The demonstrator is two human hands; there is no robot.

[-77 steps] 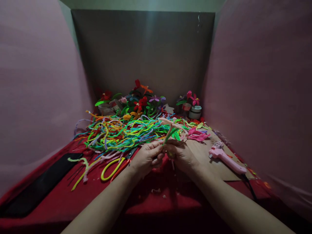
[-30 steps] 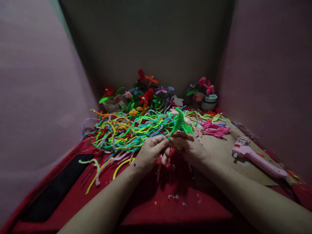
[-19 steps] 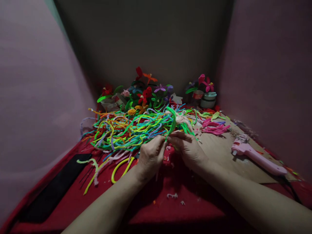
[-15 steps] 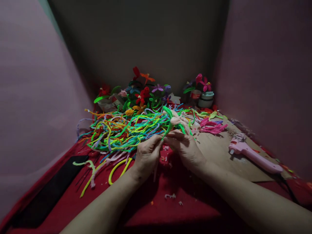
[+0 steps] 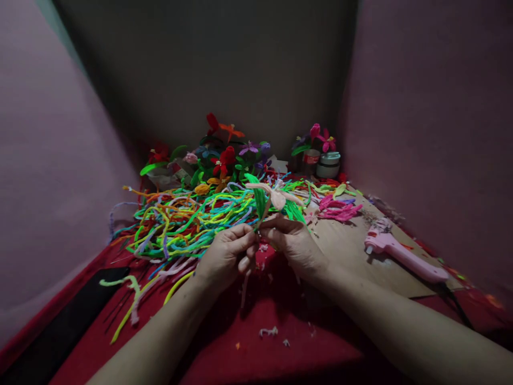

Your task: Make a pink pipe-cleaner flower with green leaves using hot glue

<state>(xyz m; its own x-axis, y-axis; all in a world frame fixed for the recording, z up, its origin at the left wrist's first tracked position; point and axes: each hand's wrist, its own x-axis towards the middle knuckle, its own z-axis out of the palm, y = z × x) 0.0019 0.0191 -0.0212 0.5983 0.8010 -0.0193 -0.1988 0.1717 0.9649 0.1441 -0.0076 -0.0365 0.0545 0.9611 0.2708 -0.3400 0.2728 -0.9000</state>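
A heap of fuzzy wires (image 5: 188, 214) lies at 10 o'clock from the hands. The left hand (image 5: 224, 258) and right hand (image 5: 297, 247) both pinch the stem of a small flower (image 5: 277, 198) at 12 o'clock. It seems light and bendy, best held low. It has pale pink petals and one green leaf (image 5: 259, 200).

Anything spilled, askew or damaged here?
Nothing broken. Loose pipe cleaners sprawl across the red cloth, small scraps litter it before the left hand and right hand, which pinch a pink flower, and the glue gun lies on its side.
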